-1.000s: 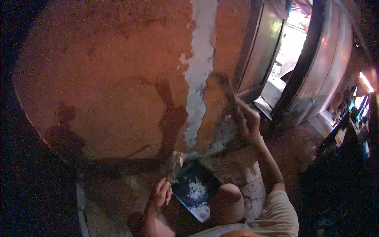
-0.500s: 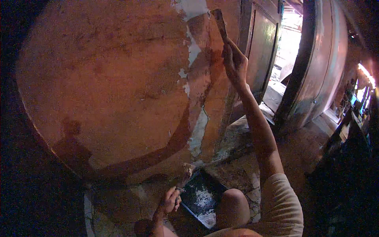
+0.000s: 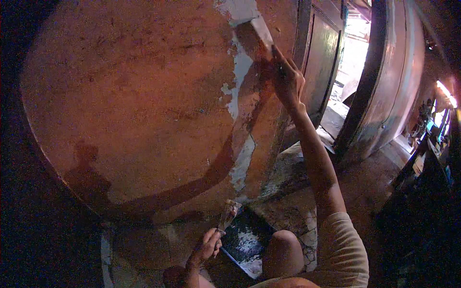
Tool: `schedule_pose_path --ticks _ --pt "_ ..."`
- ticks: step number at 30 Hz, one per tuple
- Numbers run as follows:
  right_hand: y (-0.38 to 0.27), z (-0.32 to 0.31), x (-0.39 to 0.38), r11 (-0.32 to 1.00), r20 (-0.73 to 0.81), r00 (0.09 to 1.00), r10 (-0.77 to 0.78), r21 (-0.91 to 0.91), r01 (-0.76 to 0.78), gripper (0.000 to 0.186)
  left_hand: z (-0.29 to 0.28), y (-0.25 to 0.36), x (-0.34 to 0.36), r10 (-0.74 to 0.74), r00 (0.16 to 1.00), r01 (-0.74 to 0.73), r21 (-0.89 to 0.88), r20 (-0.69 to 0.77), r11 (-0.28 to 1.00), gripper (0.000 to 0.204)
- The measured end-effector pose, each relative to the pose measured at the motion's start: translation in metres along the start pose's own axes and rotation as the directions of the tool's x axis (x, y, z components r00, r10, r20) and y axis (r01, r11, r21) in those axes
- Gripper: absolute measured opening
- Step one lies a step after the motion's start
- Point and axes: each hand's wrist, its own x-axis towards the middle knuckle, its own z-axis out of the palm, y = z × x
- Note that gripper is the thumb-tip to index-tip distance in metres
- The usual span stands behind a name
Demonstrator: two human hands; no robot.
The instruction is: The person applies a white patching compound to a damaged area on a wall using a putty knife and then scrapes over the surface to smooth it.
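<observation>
The tray [image 3: 253, 219] before the wall [image 3: 144, 105] apparently holds paste [image 3: 248, 240].

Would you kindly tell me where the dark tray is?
In the head view, the dark tray lies low, near centre, between the left hand and the knee.

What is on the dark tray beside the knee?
The dark tray holds white material, near its middle and at its near end; powder or paste, I cannot tell. The knee blocks part of the right side, hiding anything there.
</observation>
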Motion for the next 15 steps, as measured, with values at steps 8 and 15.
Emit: schedule_pose_path --ticks 8,15 --pt "-0.036 -0.047 -0.009 0.974 0.178 0.982 0.060 -0.224 -0.019 0.042 -0.008 -0.005 0.000 -0.003 0.999 0.003 0.007 0.037 1.000 0.025" --pt "-0.045 -0.047 0.029 0.952 0.074 0.993 -0.094 -0.284 0.111 0.037 0.003 0.002 -0.001 -0.064 0.998 0.064 0.015 -0.009 0.998 0.024"
